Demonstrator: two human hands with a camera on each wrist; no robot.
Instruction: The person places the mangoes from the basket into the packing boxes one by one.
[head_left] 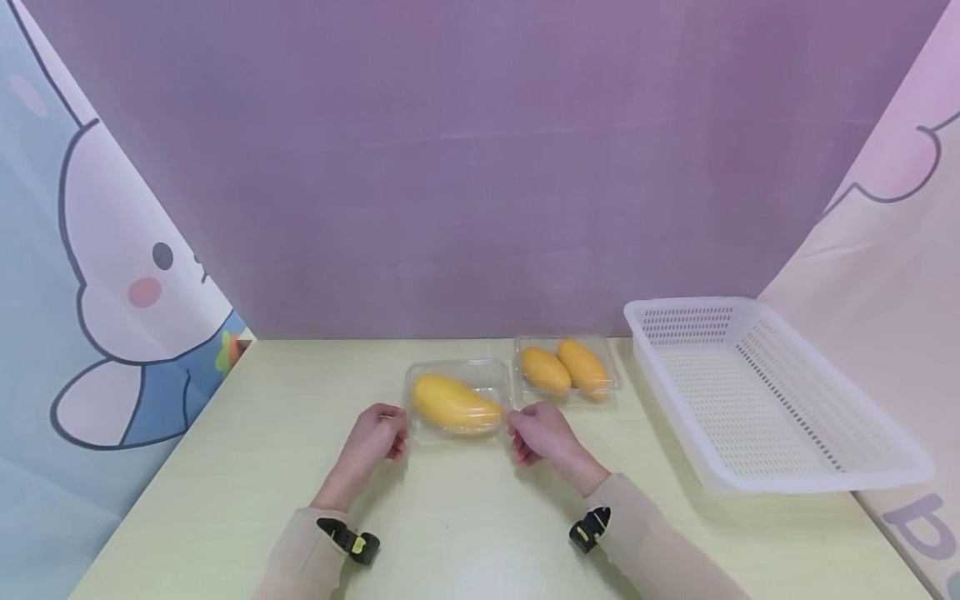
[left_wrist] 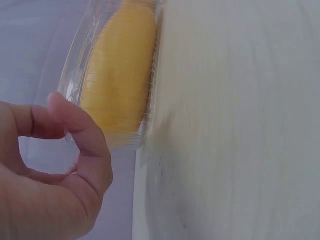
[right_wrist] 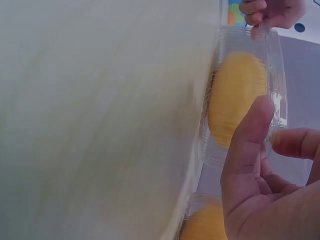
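A clear plastic box (head_left: 491, 379) stands at the middle of the table, with one yellow mango (head_left: 453, 404) inside. At its left end, my left hand (head_left: 375, 435) pinches the box's rim between thumb and curled fingers. My right hand (head_left: 543, 432) pinches the rim at the opposite end. In the left wrist view the left hand (left_wrist: 70, 200) is at the near corner of the box, beside the mango (left_wrist: 122, 65). The right wrist view has the right thumb and a finger (right_wrist: 295, 143) at the box's edge, with the left hand (right_wrist: 280, 11) at the far end.
A second clear box (head_left: 603, 346) with two mangoes (head_left: 581, 365) is just behind my right hand. A white perforated plastic basket (head_left: 750, 400) stands at the right of the pale table (head_left: 465, 525). Purple cloth (head_left: 480, 183) closes off the back.
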